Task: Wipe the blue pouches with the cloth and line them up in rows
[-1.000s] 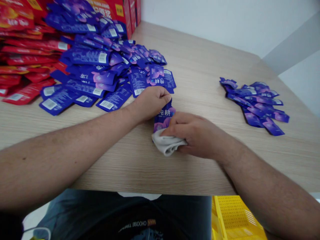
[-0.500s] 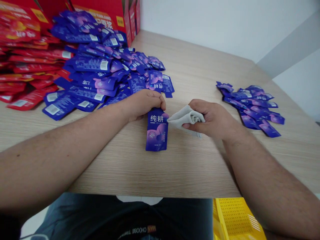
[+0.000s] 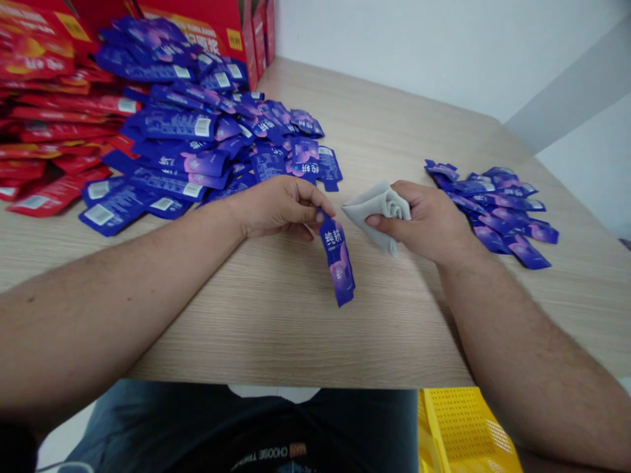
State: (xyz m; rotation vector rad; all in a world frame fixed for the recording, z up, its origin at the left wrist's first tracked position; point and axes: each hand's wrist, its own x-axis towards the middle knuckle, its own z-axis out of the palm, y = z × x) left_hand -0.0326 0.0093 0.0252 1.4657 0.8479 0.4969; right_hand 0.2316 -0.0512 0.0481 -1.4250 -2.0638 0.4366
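A person's left hand (image 3: 279, 207) pinches a purple sachet (image 3: 337, 261) by its top end between thumb and fingers, letting it hang clear of the hand at mid-table. The right hand (image 3: 424, 220) closes around a bunched grey cloth (image 3: 378, 213). More purple sachets (image 3: 197, 138) heap toward the far left of the wooden table (image 3: 394, 131), with a smaller batch (image 3: 493, 213) near its right edge.

Grey cloth (image 3: 379, 213): one
Purple sachet (image 3: 338, 263) beside cloth: one
Purple sachet heaps (image 3: 177, 125): two, flanking cloth
Red sachet heap (image 3: 54, 125): one
Yellow crate (image 3: 466, 430): one

Bare, hairy forearms (image 3: 113, 295) lead to the left grip (image 3: 279, 207) and right grip (image 3: 428, 220). Below them, a black T-shirt (image 3: 236, 433) shows pale printed lettering and a small orange patch, beside blue-grey trousers (image 3: 128, 420).
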